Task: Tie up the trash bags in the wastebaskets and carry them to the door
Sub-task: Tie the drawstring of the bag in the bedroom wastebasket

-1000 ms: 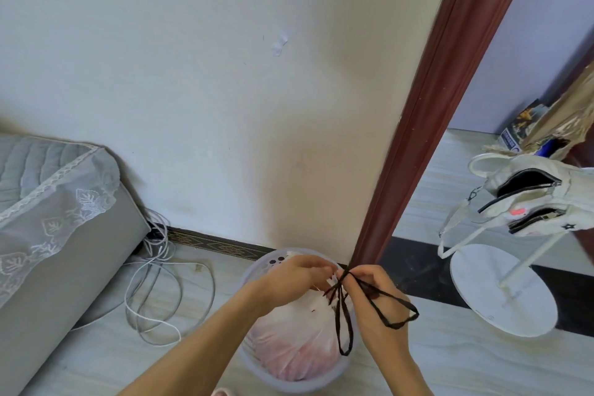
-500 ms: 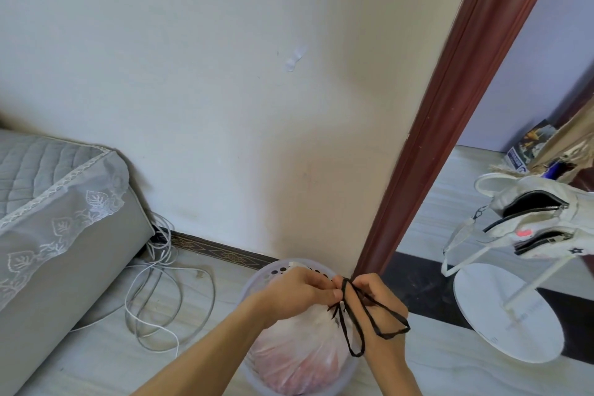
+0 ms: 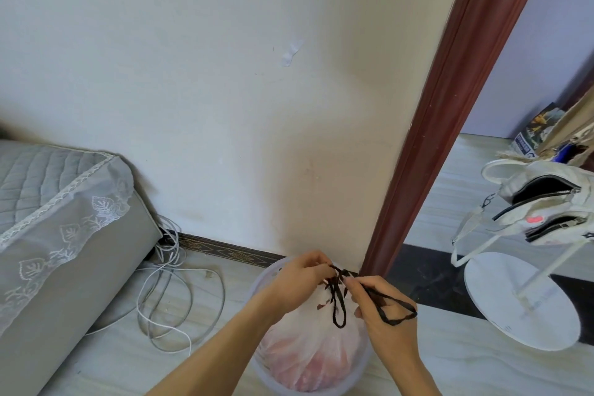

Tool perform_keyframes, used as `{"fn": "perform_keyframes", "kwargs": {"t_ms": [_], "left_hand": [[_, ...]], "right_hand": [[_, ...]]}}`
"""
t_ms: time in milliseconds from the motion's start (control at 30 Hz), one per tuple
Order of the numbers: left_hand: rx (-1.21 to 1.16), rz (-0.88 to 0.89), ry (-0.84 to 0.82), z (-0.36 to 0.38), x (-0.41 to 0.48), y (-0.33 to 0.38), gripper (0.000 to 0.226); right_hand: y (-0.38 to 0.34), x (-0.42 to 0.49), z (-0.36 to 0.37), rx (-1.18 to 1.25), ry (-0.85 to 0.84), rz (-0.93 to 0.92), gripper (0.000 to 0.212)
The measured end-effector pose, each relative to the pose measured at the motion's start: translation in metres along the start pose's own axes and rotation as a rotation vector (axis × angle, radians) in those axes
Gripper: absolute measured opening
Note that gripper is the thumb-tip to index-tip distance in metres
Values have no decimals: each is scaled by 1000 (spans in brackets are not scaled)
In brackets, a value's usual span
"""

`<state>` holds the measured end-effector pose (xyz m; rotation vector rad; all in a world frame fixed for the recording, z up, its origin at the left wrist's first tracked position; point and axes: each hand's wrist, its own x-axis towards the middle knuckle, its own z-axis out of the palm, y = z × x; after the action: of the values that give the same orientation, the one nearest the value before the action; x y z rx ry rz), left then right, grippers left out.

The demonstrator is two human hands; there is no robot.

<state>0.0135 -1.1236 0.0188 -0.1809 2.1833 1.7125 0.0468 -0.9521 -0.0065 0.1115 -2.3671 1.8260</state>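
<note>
A translucent white trash bag [image 3: 308, 354] with pinkish contents sits in a pale round wastebasket [image 3: 360, 373] on the floor, close to the wall and the door frame. Its black drawstring [image 3: 339, 305] is gathered at the bag's top into loops. My left hand [image 3: 299, 280] pinches the drawstring at the knot. My right hand [image 3: 382, 315] pinches the other strand, and one black loop lies over its back. Both hands meet just above the bag's mouth.
A dark red door frame [image 3: 450, 125] rises right behind the wastebasket, with a doorway to its right. A white round stand base [image 3: 520, 302] and a white bag [image 3: 546, 202] hanging on it are at the right. White cables [image 3: 167, 292] and a grey covered sofa [image 3: 64, 235] lie left.
The view has tilted up slightly. My hands have stayed at the bag's top, working the drawstring; the hanging loop has shortened and the knot looks tighter.
</note>
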Motion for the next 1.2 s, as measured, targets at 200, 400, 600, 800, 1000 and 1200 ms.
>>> {"fn": "perform_keyframes", "kwargs": {"t_ms": [200,400,600,800,1000,1200], "left_hand": [[149,92,190,-1,-5,13,17],[105,126,177,-5,-9,26,40],[99,99,211,-11,-10,19,53],[477,176,334,-22,-10,5,38],[922,112,322,-41,-5,-25,28],[866,50,354,-48,0,-29,26]], "right_hand": [[-2,-2,8,-18,2,13,15],[-7,0,16,244,-50,292,22],[-27,-5,24,920,-40,609,24],[-14,-4,21,990,141,662,31],[22,-18,-5,440,76,575,40],[36,-14,7,424,68,629,39]]}}
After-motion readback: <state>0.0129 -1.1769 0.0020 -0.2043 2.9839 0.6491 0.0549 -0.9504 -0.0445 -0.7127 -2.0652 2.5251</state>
